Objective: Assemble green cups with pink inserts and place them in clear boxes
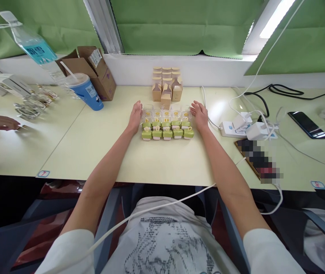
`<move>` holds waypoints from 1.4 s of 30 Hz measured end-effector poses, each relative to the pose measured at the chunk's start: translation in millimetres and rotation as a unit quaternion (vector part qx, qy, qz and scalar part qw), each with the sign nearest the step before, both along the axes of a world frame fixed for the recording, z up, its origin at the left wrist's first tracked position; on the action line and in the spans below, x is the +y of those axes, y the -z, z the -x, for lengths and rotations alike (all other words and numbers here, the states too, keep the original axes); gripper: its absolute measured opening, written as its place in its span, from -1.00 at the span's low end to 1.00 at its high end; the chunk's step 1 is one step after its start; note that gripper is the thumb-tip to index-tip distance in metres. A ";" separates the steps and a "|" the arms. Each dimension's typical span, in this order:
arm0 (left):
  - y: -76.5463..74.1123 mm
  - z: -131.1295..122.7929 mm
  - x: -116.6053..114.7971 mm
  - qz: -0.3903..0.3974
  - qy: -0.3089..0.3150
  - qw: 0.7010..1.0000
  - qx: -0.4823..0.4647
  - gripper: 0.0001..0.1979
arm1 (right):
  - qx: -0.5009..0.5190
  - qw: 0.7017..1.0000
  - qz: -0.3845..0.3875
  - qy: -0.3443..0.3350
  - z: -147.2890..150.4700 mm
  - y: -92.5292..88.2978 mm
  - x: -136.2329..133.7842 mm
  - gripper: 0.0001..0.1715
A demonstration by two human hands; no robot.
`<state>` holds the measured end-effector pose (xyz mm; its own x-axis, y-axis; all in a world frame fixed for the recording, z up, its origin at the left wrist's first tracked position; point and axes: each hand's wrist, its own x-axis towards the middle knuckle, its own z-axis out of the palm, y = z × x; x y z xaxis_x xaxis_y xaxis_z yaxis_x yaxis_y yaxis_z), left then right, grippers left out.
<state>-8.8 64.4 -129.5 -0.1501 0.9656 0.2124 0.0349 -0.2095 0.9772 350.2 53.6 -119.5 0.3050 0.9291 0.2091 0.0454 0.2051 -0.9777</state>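
Note:
Several small green-and-white pieces with pale loops on top (167, 134) stand in two neat rows on the table in front of me. Behind them runs a row of small clear plastic cups (166, 113) with yellow marks. My left hand (135, 115) rests at the left end of the clear row, fingers stretched out along it. At the opposite end, my right hand (200, 115) has its fingers extended and slightly bent beside the last cup. Whether the fingertips touch the cups is hard to see. Farther back, small brown cardboard boxes (166, 91) with raised flaps stand grouped by the wall.
Left stand a blue drink cup (90, 95), an open carton (105, 78) and a tall bottle (46, 61). Another person's hand (1, 122) works farther left. Right are a power strip (231, 129), two phones (308, 125) and cables. A white cable (153, 208) crosses my lap.

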 end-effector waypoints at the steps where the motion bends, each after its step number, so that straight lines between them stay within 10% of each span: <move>1: -2.7 2.3 -1.1 -0.007 -0.031 0.999 0.003 -0.50 | 0.002 1.000 0.006 0.013 -0.8 -0.1 -0.4 -0.67; 5: -14.1 7.6 -7.0 -0.005 -0.101 0.995 0.022 -0.90 | -0.012 0.999 0.019 0.040 -1.4 -3.9 -5.2 -0.89; 33: -36.2 -7.8 -30.1 -0.021 -0.070 0.990 0.120 -0.75 | -0.083 0.993 0.047 0.073 14.0 -29.5 -29.5 -0.79; 42: -46.3 0.7 -32.2 -0.049 -0.075 0.978 0.188 -0.79 | -0.192 0.981 0.007 0.038 -13.3 -112.9 -67.3 -0.75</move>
